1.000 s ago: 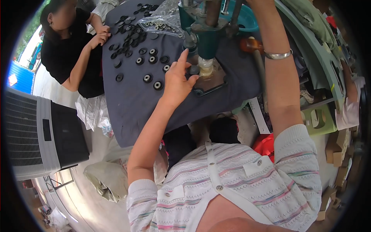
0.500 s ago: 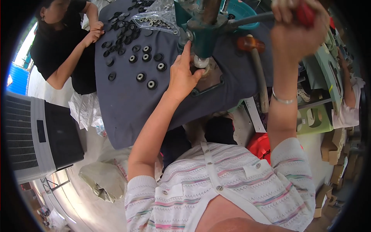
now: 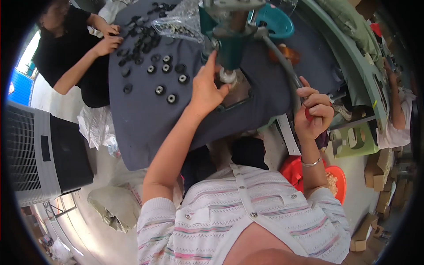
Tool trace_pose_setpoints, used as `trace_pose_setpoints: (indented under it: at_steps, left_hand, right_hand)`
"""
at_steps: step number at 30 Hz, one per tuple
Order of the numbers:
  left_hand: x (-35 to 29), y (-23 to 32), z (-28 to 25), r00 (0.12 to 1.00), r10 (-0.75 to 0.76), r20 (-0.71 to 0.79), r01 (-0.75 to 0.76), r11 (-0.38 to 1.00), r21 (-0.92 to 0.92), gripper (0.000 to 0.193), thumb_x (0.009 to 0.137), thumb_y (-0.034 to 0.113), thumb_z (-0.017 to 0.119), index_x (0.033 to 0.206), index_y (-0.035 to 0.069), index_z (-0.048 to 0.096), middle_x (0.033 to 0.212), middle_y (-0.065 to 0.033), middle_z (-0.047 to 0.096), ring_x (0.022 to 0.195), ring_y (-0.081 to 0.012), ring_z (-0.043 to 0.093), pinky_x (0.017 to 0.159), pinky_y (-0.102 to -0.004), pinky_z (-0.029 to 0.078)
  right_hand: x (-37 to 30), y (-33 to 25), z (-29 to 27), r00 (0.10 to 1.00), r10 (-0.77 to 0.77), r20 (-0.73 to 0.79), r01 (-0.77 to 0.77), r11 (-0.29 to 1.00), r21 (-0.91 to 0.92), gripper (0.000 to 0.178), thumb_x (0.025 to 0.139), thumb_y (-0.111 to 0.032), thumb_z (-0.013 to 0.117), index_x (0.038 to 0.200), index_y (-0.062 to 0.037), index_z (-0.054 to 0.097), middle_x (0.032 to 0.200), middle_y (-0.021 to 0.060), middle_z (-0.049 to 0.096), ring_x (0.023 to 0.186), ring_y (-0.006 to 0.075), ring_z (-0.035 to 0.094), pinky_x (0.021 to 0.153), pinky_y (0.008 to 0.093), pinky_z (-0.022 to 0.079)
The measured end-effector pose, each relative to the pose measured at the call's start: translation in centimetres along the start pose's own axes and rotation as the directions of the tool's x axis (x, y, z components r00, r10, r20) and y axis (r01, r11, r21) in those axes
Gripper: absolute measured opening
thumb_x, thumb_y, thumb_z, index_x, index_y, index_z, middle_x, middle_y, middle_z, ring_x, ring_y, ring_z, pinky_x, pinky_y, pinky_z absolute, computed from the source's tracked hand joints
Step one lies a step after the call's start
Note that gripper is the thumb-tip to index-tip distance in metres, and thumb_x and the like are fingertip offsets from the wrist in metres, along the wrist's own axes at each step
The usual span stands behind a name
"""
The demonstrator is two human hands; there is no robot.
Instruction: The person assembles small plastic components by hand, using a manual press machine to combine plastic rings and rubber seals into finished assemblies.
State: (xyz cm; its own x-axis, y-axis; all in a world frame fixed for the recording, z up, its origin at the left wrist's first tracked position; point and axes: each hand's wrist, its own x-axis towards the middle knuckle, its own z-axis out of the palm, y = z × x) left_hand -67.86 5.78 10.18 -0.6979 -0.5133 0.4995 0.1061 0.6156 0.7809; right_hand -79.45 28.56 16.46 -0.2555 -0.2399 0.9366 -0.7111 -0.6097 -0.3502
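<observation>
A dark green hand press [image 3: 230, 49] stands at the table's far middle, a whitish round tip [image 3: 227, 77] under its ram, above a metal base plate [image 3: 238, 93]. My left hand [image 3: 205, 87] is beside the tip, index finger stretched up against the press body and thumb apart; its other fingers are partly hidden. My right hand [image 3: 314, 109] is closed round the red grip [image 3: 308, 115] of the press lever [image 3: 282, 57], which slants down to the right. Several black round caps with pale metal centres [image 3: 172, 98] lie left of my left hand.
Plain black caps [image 3: 143, 42] are heaped at the far left near a co-worker's hands [image 3: 108, 43]. Behind are a clear bag of rings [image 3: 179, 30] and a teal basin [image 3: 276, 22]. An orange-headed mallet [image 3: 288, 55] lies behind the lever. An orange-red basin [image 3: 338, 181] stands below right.
My right hand has swung the lever down, from high at the upper right to near the table's front right edge. My left hand stays beside the press tip.
</observation>
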Motion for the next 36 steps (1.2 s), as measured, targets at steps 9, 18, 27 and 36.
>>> trace_pose_setpoints:
  at_steps: [9, 18, 27, 36]
  left_hand:
    - [-3.1, 0.0, -3.9, 0.976, -0.012, -0.217, 0.033, 0.995, 0.093, 0.073, 0.066, 0.007, 0.077, 0.134, 0.004, 0.048, 0.093, -0.013, 0.064, 0.078, -0.0264, 0.062, 0.07, -0.036, 0.051]
    - [-25.9, -2.0, -30.3, 0.312, -0.166, -0.935, 0.462, 0.887, -0.003, 0.02, 0.081, 0.011, 0.069, 0.099, 0.002, 0.072, 0.087, -0.0043, 0.07, 0.079, -0.0123, 0.063, 0.073, -0.0261, 0.049]
    - [-49.9, -3.7, -42.8, 0.255, -0.014, -0.967, 0.959, -0.123, 0.255, 0.037, 0.078, 0.034, 0.07, 0.104, 0.007, 0.071, 0.094, -0.0148, 0.071, 0.08, -0.0281, 0.067, 0.074, -0.0412, 0.051]
    - [-14.0, -2.6, -24.2, 0.888, -0.101, -0.448, 0.307, 0.856, 0.416, 0.027, 0.078, 0.005, 0.07, 0.105, 0.003, 0.067, 0.097, -0.0119, 0.066, 0.079, -0.0236, 0.064, 0.07, -0.0308, 0.052]
  right_hand:
    - [15.9, 1.2, 4.8, 0.987, 0.162, 0.009, -0.152, 0.905, 0.398, 0.022, 0.1, -0.018, 0.042, 0.097, 0.0015, 0.052, 0.089, 0.0164, 0.054, 0.065, 0.0209, 0.05, 0.062, 0.0367, 0.045]
    - [27.2, 19.1, 1.9, 0.814, 0.518, -0.264, -0.524, 0.85, 0.053, 0.044, 0.098, -0.039, 0.046, 0.11, 0.0016, 0.058, 0.092, 0.0051, 0.061, 0.076, 0.0142, 0.059, 0.062, 0.0242, 0.046]
    - [24.8, 15.6, 9.6, 0.918, 0.395, -0.03, -0.39, 0.914, 0.117, 0.016, 0.095, -0.02, 0.053, 0.094, -0.0048, 0.056, 0.075, 0.0059, 0.054, 0.059, 0.013, 0.051, 0.054, 0.0263, 0.047]
    - [23.9, 10.6, 10.8, 0.927, 0.37, -0.056, -0.351, 0.912, 0.213, 0.023, 0.095, -0.031, 0.046, 0.09, -0.0093, 0.041, 0.069, 0.0035, 0.039, 0.045, 0.013, 0.034, 0.04, 0.0261, 0.031]
